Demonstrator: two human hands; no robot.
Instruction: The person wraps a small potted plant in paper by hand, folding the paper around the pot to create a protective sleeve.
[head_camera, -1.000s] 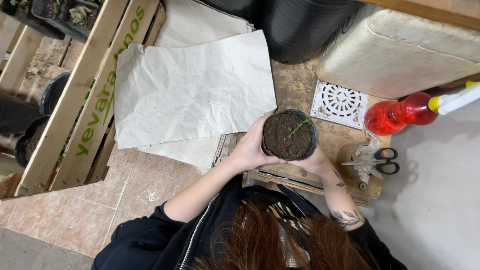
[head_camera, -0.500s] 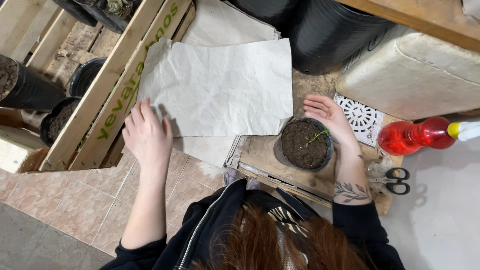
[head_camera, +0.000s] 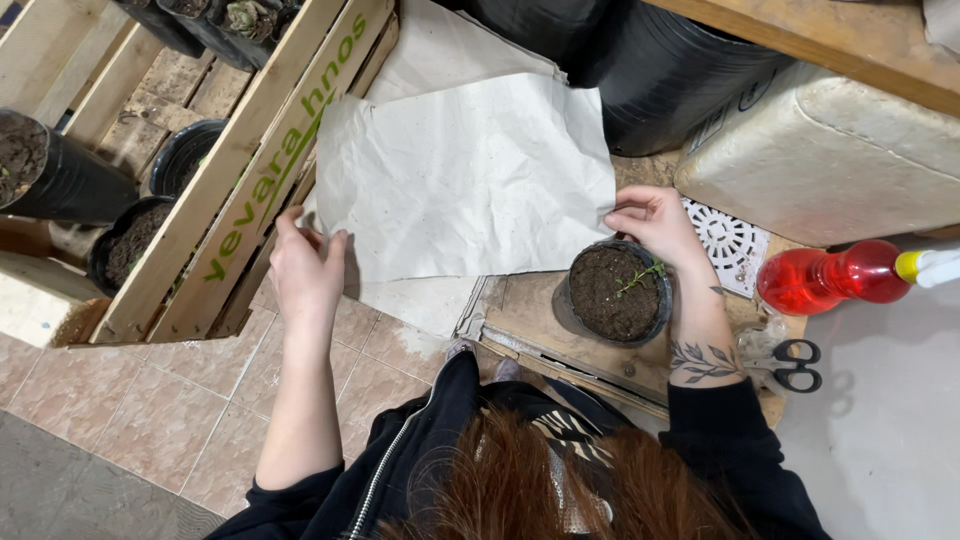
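A large crumpled sheet of grey paper (head_camera: 460, 180) lies across the floor and a low wooden board. My left hand (head_camera: 305, 265) pinches its lower left corner. My right hand (head_camera: 650, 220) grips the sheet's right edge, just above a small black pot (head_camera: 615, 293) filled with soil and a tiny green seedling. The pot stands on the wooden board (head_camera: 530, 320), touching neither hand.
A wooden crate (head_camera: 235, 190) with green lettering lies at left, with black soil-filled pots (head_camera: 130, 245) behind it. A red spray bottle (head_camera: 830, 275), black-handled scissors (head_camera: 785, 360), a white drain grate (head_camera: 730, 240), a large black pot (head_camera: 660, 70) and a foam block (head_camera: 830, 150) are at right.
Both hands left the pot, which now stands on the board. My left hand went to the paper's left corner, and my right hand rose to its right edge.
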